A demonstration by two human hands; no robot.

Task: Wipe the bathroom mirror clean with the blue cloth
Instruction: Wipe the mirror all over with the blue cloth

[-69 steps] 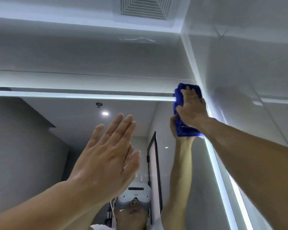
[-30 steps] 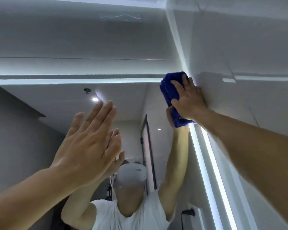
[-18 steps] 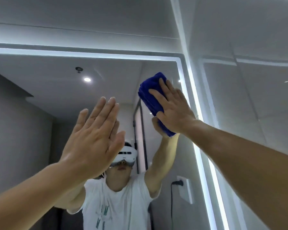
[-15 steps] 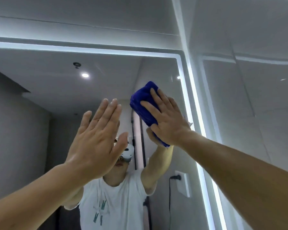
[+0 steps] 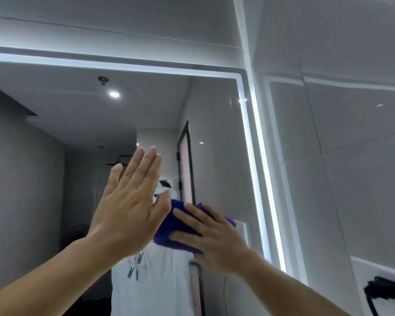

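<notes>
Mirror (image 5: 55, 156); blue cloth (image 5: 169, 226); shirt lettering (image 5: 135, 265) illegible

2 hands: left hand (image 5: 128, 208), right hand (image 5: 214, 245); 1 blue cloth (image 5: 181, 227); 1 mirror (image 5: 55, 144).

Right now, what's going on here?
A person is wiping the mirror. The right hand presses the blue cloth flat on the glass with spread fingers, near the lit strip on the mirror's right edge. The left hand is raised just left of the cloth, open, with its fingers straight and together. It holds nothing, and I can't tell whether it touches the glass.
</notes>
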